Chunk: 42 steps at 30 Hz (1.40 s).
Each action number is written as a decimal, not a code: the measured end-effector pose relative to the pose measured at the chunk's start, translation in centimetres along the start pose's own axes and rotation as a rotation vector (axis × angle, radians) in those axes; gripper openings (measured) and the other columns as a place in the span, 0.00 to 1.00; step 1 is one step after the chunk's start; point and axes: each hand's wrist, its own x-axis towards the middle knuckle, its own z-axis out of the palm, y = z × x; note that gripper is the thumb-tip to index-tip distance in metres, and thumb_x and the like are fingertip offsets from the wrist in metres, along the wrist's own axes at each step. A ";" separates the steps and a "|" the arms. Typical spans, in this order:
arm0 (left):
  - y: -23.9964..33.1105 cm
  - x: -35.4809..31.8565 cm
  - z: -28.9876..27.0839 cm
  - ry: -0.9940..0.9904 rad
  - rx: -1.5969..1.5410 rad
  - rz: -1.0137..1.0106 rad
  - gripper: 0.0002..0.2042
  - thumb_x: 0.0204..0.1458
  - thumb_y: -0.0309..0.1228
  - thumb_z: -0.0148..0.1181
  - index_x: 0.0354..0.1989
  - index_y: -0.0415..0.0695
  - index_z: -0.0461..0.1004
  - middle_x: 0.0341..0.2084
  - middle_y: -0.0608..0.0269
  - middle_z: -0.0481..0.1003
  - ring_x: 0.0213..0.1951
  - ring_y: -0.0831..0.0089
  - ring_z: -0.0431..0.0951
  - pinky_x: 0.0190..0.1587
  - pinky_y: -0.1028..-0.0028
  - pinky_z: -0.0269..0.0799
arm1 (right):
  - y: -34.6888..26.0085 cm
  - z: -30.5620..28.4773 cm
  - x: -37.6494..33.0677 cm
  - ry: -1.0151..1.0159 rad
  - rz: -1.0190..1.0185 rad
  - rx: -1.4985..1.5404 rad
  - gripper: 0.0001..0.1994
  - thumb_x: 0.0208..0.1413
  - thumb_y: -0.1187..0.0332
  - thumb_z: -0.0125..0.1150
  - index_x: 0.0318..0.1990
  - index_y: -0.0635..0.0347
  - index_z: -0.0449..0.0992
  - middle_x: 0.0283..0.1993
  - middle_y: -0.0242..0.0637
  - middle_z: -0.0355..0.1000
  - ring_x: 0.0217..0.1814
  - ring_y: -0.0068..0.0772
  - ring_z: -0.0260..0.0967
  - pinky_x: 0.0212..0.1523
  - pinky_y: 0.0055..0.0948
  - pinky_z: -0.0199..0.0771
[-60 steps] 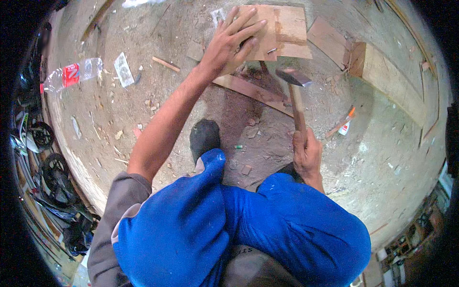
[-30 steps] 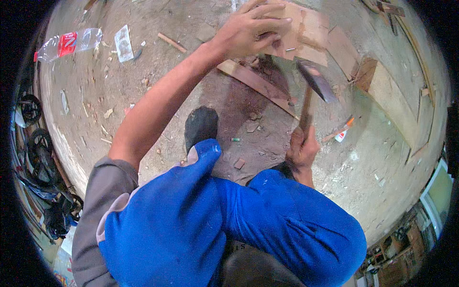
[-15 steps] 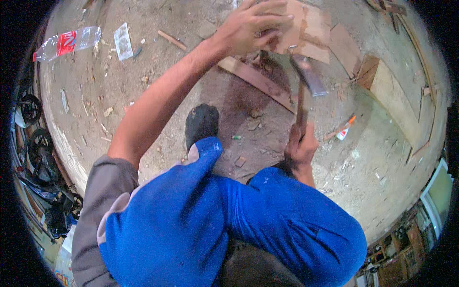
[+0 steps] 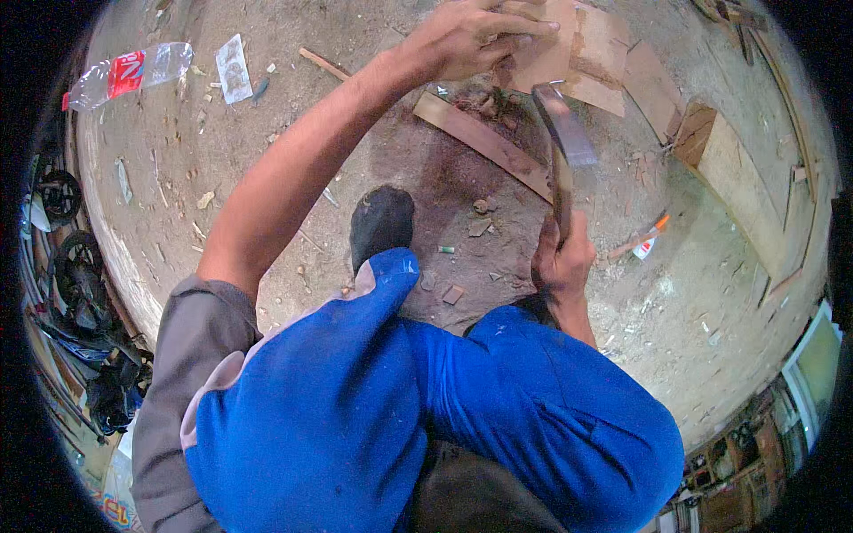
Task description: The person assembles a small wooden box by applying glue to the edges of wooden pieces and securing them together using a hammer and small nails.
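My left hand [image 4: 466,40] reaches to the top of the view, its fingers closed over the left edge of a light brown wooden board [image 4: 604,44]. Part of that board's grip is hidden behind the fingers. In my right hand [image 4: 565,258], fingers wrapped round the wooden handle, is a hatchet-like tool [image 4: 569,129] with a broad metal head. Its head is raised beside the board's lower edge; whether they touch I cannot tell. Below the left hand, a narrow wooden strip [image 4: 484,147] lies slantwise on the ground.
A thick wood block [image 4: 733,178] and a flat wooden piece [image 4: 653,89] lie to the right. An orange-and-white item [image 4: 647,247] is near my right hand. At the far left are a clear plastic bottle [image 4: 164,67] and a small packet [image 4: 234,69]. My dark-covered foot [image 4: 382,222] is centre.
The tool's head has turned slightly and sits a little higher and further left. The left hand stays at the board. The whole view has shifted a little.
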 end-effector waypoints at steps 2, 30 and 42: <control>-0.3 0.0 -0.3 -0.040 0.048 0.019 0.18 0.56 0.29 0.65 0.57 0.55 0.81 0.58 0.58 0.76 0.67 0.54 0.67 0.68 0.51 0.59 | -0.7 -0.2 0.7 -0.005 -0.023 -0.016 0.11 0.69 0.61 0.56 0.47 0.60 0.74 0.27 0.54 0.75 0.30 0.64 0.77 0.28 0.49 0.75; -0.7 0.5 -0.7 -0.038 -0.027 0.053 0.17 0.55 0.30 0.66 0.55 0.55 0.82 0.58 0.59 0.75 0.66 0.55 0.68 0.69 0.50 0.58 | -0.2 0.0 0.2 0.042 -0.132 0.081 0.11 0.66 0.63 0.62 0.48 0.59 0.74 0.30 0.51 0.75 0.27 0.60 0.76 0.26 0.48 0.75; -1.4 1.4 -1.4 -0.086 -0.059 0.069 0.14 0.55 0.34 0.67 0.50 0.57 0.84 0.53 0.60 0.77 0.61 0.57 0.71 0.66 0.52 0.59 | -1.1 0.7 1.1 -0.037 -0.136 0.005 0.08 0.65 0.67 0.59 0.46 0.60 0.76 0.28 0.54 0.73 0.30 0.63 0.75 0.30 0.49 0.74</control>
